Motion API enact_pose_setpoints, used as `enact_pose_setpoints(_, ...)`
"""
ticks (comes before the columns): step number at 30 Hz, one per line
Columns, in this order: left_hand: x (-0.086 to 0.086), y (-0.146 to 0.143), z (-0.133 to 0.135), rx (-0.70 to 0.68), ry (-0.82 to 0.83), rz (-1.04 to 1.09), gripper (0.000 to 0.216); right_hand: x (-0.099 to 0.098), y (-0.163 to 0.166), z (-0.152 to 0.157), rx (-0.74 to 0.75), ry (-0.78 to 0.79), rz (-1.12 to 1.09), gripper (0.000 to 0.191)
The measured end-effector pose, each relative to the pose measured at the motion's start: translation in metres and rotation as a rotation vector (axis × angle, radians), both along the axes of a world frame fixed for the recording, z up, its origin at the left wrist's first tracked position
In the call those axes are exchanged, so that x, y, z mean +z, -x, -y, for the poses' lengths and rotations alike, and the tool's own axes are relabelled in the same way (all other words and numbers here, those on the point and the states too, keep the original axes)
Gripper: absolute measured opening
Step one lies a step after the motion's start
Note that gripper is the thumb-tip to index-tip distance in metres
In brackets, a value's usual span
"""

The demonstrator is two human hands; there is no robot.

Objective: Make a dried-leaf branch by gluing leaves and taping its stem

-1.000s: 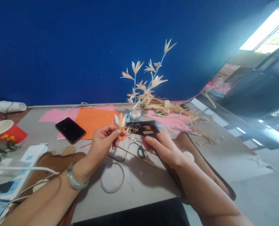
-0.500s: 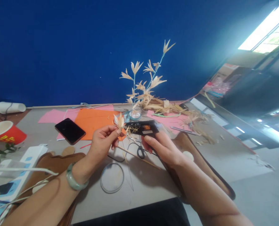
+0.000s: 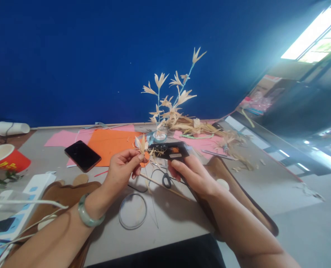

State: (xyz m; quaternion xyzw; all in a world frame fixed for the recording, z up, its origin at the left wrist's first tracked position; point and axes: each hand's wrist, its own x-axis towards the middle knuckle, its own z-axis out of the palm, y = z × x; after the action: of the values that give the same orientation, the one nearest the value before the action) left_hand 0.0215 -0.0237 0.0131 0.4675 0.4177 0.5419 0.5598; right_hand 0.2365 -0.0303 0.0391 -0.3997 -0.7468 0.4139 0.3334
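Note:
My left hand [image 3: 123, 165] is closed in a pinch on a small pale flower of dried husk [image 3: 141, 143], with a thin wire [image 3: 153, 209] trailing down below it. My right hand [image 3: 195, 175] grips a flat black packet [image 3: 169, 149] with an orange patch and a pale label. Fine yellowish bits show at the packet's left end, close beside the flower; whether the two touch I cannot tell. Beneath both hands lie a thin wooden stick [image 3: 169, 189] and a black cord [image 3: 167, 180]. A ring of coiled wire [image 3: 132, 227] rests nearer to me.
Behind the packet stand husk flowers on blue-wrapped stems [image 3: 182, 96], near a roll of blue tape [image 3: 160, 137]. Orange paper [image 3: 112, 139] and a phone [image 3: 83, 155] lie left. At far left are a red paper cup [image 3: 12, 158] and a power strip [image 3: 33, 190].

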Motion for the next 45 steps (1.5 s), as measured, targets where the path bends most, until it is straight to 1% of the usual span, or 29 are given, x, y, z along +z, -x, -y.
enact_pose_setpoints(5, -0.0005, -0.0004, -0.0007, 0.007, 0.011, 0.007, 0.023, 0.0019, -0.0003, 0.0003, 0.025, 0.0, 0.052, 0.046)
enact_pose_setpoints(9, -0.0005, -0.0006, -0.0007, 0.013, 0.009, -0.001, 0.023, 0.0013, -0.0005, -0.0001, 0.004, -0.006, 0.026, 0.044)
enact_pose_setpoints(14, -0.0038, 0.0008, -0.0011, 0.005, 0.001, -0.004, 0.021, 0.0022, -0.0003, 0.0014, 0.038, -0.017, 0.046, 0.046)
enact_pose_setpoints(20, -0.0044, 0.0, -0.0006, 0.008, 0.019, 0.026, 0.022, -0.0017, -0.0011, -0.0006, -0.003, -0.009, 0.02, 0.043)
enact_pose_setpoints(26, -0.0037, 0.0004, -0.0009, -0.002, 0.004, 0.007, 0.021, 0.0018, -0.0005, 0.0017, 0.021, -0.003, 0.048, 0.045)
enact_pose_setpoints(31, -0.0056, 0.0008, -0.0011, -0.002, 0.006, 0.021, 0.021, 0.0014, -0.0006, 0.0009, -0.001, -0.007, 0.036, 0.044)
enact_pose_setpoints(36, -0.0071, 0.0006, -0.0018, -0.008, -0.006, 0.036, 0.019, 0.0047, 0.0008, 0.0025, 0.043, -0.026, 0.041, 0.045)
enact_pose_setpoints(41, -0.0062, -0.0003, -0.0019, 0.007, 0.014, 0.047, 0.019, -0.0011, -0.0015, -0.0008, 0.003, 0.002, 0.006, 0.042)
enact_pose_setpoints(45, -0.006, -0.0002, -0.0011, -0.003, 0.0, 0.041, 0.019, -0.0018, -0.0024, -0.0009, 0.035, 0.01, -0.004, 0.04)
